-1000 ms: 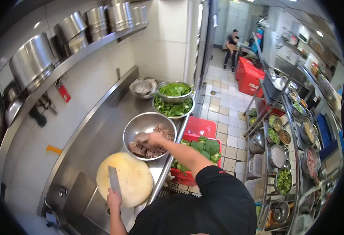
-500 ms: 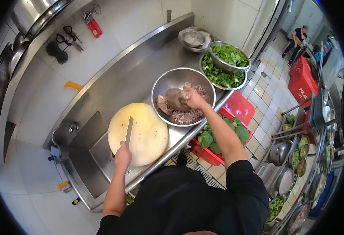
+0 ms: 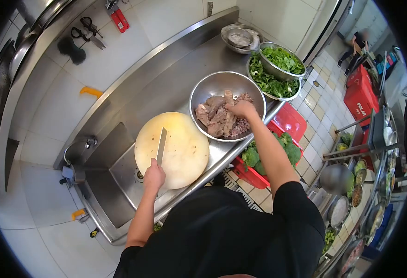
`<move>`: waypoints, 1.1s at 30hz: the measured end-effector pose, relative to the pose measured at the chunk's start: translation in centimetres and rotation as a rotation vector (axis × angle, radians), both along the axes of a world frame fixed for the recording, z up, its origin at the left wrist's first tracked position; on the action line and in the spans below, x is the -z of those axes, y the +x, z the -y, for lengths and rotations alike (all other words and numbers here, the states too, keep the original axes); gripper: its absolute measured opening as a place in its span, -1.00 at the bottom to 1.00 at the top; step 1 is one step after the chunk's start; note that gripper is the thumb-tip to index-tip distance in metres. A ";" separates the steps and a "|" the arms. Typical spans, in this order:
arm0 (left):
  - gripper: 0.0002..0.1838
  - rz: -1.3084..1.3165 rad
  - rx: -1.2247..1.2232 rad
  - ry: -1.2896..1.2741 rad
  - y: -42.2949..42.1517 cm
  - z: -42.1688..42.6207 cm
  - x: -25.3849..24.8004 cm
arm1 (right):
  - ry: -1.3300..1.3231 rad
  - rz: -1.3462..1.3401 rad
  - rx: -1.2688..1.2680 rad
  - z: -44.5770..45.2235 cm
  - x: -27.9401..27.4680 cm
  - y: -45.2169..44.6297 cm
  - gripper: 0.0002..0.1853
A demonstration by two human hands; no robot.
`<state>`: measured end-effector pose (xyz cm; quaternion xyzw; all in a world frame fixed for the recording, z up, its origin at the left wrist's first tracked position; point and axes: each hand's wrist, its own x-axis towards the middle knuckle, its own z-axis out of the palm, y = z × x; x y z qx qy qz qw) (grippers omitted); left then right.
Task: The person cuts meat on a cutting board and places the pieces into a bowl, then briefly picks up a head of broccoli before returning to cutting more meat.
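Note:
My left hand [image 3: 154,175] is closed around the handle of a cleaver [image 3: 162,146]. Its blade points away from me, over a thick round cutting board [image 3: 189,160] with small scraps on it. To the right of the board stands a steel mixing bowl [image 3: 203,92] holding large brownish chunks of meat [image 3: 216,121] and finely chopped meat [image 3: 241,127]. My right hand [image 3: 244,110] reaches into this bowl from the right, its fingers bent against a chunk of meat. The fingertips are partly hidden among the pieces.
Bowls of leafy greens [image 3: 277,74] and a bowl stack [image 3: 239,39] stand at the far end of the steel counter. Left of the board is a sink [image 3: 106,194]. A red crate [image 3: 250,175] with broccoli [image 3: 287,147] sits below the edge. Another person [image 3: 355,48] is in the background.
The right hand's blurred chunk of meat has come down among the others, and several chunks now show plainly. The left hand still holds the cleaver over the board. The whole view has shifted slightly.

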<state>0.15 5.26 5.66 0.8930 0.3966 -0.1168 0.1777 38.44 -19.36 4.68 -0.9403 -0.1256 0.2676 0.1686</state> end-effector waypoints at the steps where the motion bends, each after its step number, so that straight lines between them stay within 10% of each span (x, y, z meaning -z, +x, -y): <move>1: -0.67 0.005 0.002 -0.011 -0.1 -0.1 0.1 | -0.122 -0.093 -0.099 -0.5 0.1 0.0 -0.51; 3: -0.66 0.022 0.007 -0.025 0.3 -1.0 0.3 | -0.190 0.019 -0.099 -1.8 6.9 1.3 -0.53; 22: -0.58 0.044 0.014 -0.075 -0.3 -2.1 1.2 | -0.024 0.114 0.173 -2.1 6.4 0.2 -0.54; 33: -0.62 0.051 0.033 -0.038 -0.4 -1.6 0.2 | 0.436 -0.418 0.509 -0.8 5.9 2.9 -0.77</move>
